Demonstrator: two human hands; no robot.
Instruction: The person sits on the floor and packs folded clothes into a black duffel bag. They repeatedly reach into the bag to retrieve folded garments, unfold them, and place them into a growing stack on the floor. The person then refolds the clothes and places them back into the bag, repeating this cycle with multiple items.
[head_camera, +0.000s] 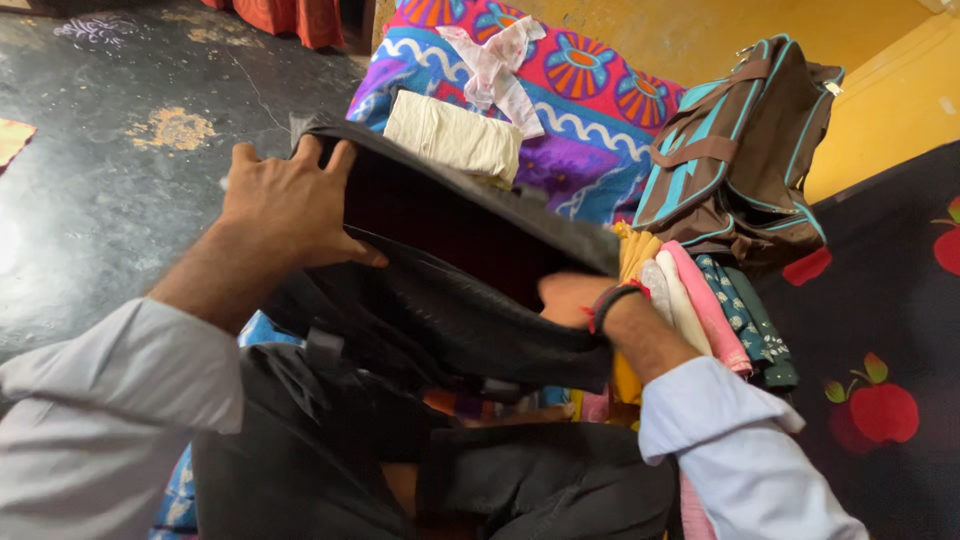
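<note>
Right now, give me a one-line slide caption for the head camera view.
Left hand holds open a black bag while the right hand reaches inside, beside folded clothes.

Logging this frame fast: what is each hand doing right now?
Left hand: closed on the rim of the black bag, holding it open.
Right hand: reaching inside the bag; fingers hidden, grip cannot be told.

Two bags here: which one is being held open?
The black bag, its mouth spread by the left hand and right hand. The brown bag with teal trim stands untouched behind.
</note>
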